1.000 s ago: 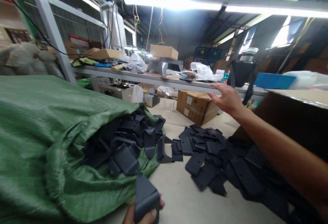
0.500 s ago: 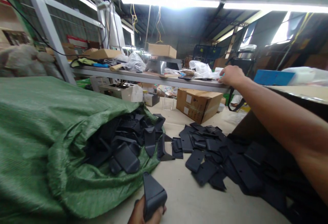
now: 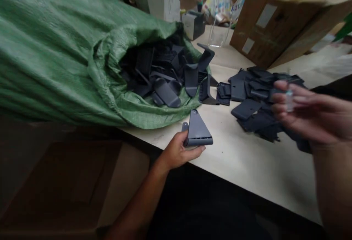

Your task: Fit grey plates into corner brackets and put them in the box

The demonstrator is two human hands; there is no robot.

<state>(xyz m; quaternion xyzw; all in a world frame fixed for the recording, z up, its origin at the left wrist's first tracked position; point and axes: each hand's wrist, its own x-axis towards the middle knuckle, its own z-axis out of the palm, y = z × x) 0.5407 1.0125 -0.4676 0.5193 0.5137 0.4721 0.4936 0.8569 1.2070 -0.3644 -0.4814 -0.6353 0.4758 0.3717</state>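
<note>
Through the head camera I saw a bare human hand as the left grip [image 3: 176, 154], its forearm [image 3: 147, 198] bare too. The right grip [image 3: 308, 113], another bare hand, was softened by blur. Between them I made out plain, near-black clothing [image 3: 203, 207], its cut lost in shadow.

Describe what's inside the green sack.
Dark parts crowd the mouth of the sack, some lying on its lip. Whatever lies deeper is covered and cannot be seen.
</note>
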